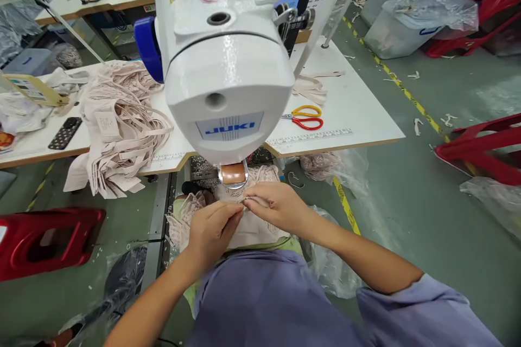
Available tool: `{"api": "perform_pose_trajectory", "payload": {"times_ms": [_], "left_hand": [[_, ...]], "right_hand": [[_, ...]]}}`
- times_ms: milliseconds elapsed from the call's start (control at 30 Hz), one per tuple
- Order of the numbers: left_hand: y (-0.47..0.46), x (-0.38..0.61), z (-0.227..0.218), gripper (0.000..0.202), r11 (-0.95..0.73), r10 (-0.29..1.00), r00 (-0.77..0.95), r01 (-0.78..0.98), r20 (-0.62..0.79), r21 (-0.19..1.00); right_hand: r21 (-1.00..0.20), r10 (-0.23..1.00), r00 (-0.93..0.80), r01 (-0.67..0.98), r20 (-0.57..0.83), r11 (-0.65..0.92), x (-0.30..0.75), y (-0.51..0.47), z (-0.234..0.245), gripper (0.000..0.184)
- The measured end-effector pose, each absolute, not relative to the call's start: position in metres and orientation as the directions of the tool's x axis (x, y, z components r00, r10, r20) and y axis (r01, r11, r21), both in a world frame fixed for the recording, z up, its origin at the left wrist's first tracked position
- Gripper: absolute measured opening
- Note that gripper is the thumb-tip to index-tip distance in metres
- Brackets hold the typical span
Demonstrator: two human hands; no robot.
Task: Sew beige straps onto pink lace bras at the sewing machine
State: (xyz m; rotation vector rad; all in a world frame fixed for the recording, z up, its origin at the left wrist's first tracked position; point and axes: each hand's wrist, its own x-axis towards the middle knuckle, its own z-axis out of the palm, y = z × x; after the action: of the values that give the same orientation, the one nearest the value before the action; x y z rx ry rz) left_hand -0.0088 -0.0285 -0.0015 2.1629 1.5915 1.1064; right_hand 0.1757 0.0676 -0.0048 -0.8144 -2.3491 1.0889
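Both hands meet over my lap, just in front of the sewing machine [228, 87]. My left hand [211, 227] pinches the edge of a pale pink lace-trimmed garment [248, 230], thumb and fingers pressed together. Close against it, my right hand [279, 206] pinches the same edge from the other side. The garment hangs down over my lap, partly covered by the hands. The exact bit between the fingertips is too small to make out. Above the hands is the machine's rounded head, with a copper-coloured plate at its lower end.
A heap of pale pink fabric pieces [122, 130] hangs over the table's left edge. Yellow-and-red-handled scissors [306, 117] and fabric strips [309, 88] lie on the right. A phone [65, 133] rests far left. Red stools [49, 244] and plastic bins [402, 21] stand around.
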Motion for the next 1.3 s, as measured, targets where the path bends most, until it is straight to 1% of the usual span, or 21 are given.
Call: {"api": "perform_pose_trajectory", "payload": {"times_ms": [133,267,433,533,600,667,733,800,867,900,933,967,1000,1067,1133,1200,1300], "left_hand": [[-0.026,-0.011,0.003,0.012,-0.379,0.895,0.129,0.724,0.426,0.577],[-0.025,-0.012,0.002,0.010,-0.369,0.903,0.130,0.724,0.409,0.583],[-0.023,-0.012,0.002,0.016,-0.326,0.924,0.121,0.745,0.363,0.581],[-0.019,-0.014,0.004,0.025,-0.287,0.951,0.158,0.771,0.266,0.569],[-0.016,-0.015,0.004,0.029,-0.248,0.969,0.201,0.785,0.146,0.568],[-0.016,-0.014,0.003,0.033,-0.197,0.978,0.204,0.809,0.049,0.554],[-0.016,-0.009,0.001,0.033,-0.148,0.988,0.148,0.832,0.042,0.534],[-0.016,-0.004,-0.001,0.031,-0.120,0.992,0.078,0.828,0.099,0.548],[-0.013,0.000,-0.001,0.028,-0.101,0.989,0.018,0.809,0.147,0.580],[-0.011,0.000,0.000,0.026,-0.092,0.986,-0.008,0.811,0.168,0.578],[-0.008,-0.002,0.000,0.023,-0.087,0.981,-0.025,0.830,0.193,0.551],[-0.006,-0.006,-0.001,0.021,-0.098,0.973,-0.023,0.863,0.230,0.496],[-0.003,-0.012,-0.002,0.019,-0.131,0.958,0.007,0.900,0.287,0.415],[0.001,-0.026,-0.005,0.019,-0.254,0.898,0.147,0.943,0.414,0.215],[0.004,-0.041,-0.010,0.028,-0.398,0.809,0.326,0.916,0.490,0.046],[0.008,-0.054,-0.013,0.037,-0.486,0.747,0.452,0.871,0.487,-0.062],[0.013,-0.064,-0.014,0.039,-0.540,0.715,0.547,0.828,0.436,-0.153]], "right_hand": [[-0.851,0.646,-0.760,0.291,0.072,0.437,0.177,0.071,0.002,0.017],[-0.890,0.594,-0.804,0.280,-0.012,0.361,0.180,0.074,0.006,0.018],[-0.891,0.550,-0.835,0.267,-0.023,0.368,0.180,0.077,0.007,0.016],[-0.874,0.548,-0.837,0.280,-0.019,0.397,0.180,0.077,0.010,0.015],[-0.868,0.557,-0.830,0.306,-0.042,0.391,0.180,0.075,0.010,0.015],[-0.867,0.585,-0.810,0.326,-0.051,0.376,0.181,0.071,0.009,0.016],[-0.856,0.629,-0.778,0.323,0.004,0.405,0.181,0.068,0.007,0.017],[-0.822,0.664,-0.738,0.302,0.118,0.482,0.179,0.069,0.006,0.017],[-0.781,0.666,-0.716,0.287,0.210,0.555,0.174,0.077,0.008,0.015],[-0.766,0.661,-0.716,0.290,0.224,0.573,0.171,0.083,0.011,0.013],[-0.756,0.656,-0.725,0.308,0.207,0.578,0.166,0.091,0.015,0.011],[-0.746,0.654,-0.738,0.341,0.164,0.572,0.162,0.099,0.019,0.010],[-0.735,0.652,-0.750,0.380,0.111,0.562,0.157,0.106,0.024,0.011],[-0.706,0.643,-0.766,0.446,0.017,0.550,0.150,0.118,0.033,0.014],[-0.681,0.633,-0.774,0.471,-0.014,0.561,0.145,0.123,0.040,0.017],[-0.661,0.630,-0.777,0.476,-0.007,0.580,0.143,0.123,0.045,0.020],[-0.644,0.634,-0.773,0.481,0.009,0.595,0.143,0.121,0.046,0.023]]}}
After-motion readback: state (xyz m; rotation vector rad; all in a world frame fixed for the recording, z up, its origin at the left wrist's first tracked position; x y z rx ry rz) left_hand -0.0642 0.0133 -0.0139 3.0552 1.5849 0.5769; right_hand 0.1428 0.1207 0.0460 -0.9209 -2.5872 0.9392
